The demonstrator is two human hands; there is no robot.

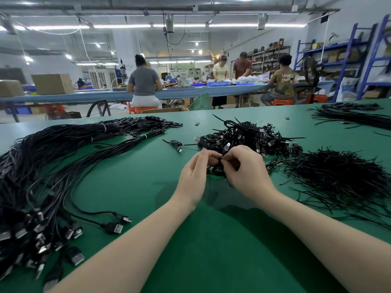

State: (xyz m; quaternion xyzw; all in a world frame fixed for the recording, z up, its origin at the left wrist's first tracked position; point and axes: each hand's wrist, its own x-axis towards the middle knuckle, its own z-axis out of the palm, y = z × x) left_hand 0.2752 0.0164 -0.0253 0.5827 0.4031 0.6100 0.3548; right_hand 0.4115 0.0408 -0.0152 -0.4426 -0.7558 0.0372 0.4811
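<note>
At the middle of the green table, my left hand and my right hand meet over a small coiled black cable. Both hands have curled fingers that pinch the coil between them. Most of the coil is hidden by the fingers. Just behind the hands lies a heap of coiled black USB cables. One loose coiled cable lies to the left of that heap.
A big bundle of long black USB cables curves along the left side. A pile of thin black ties lies at the right. Another cable bundle sits far right. Several people work at a blue bench behind.
</note>
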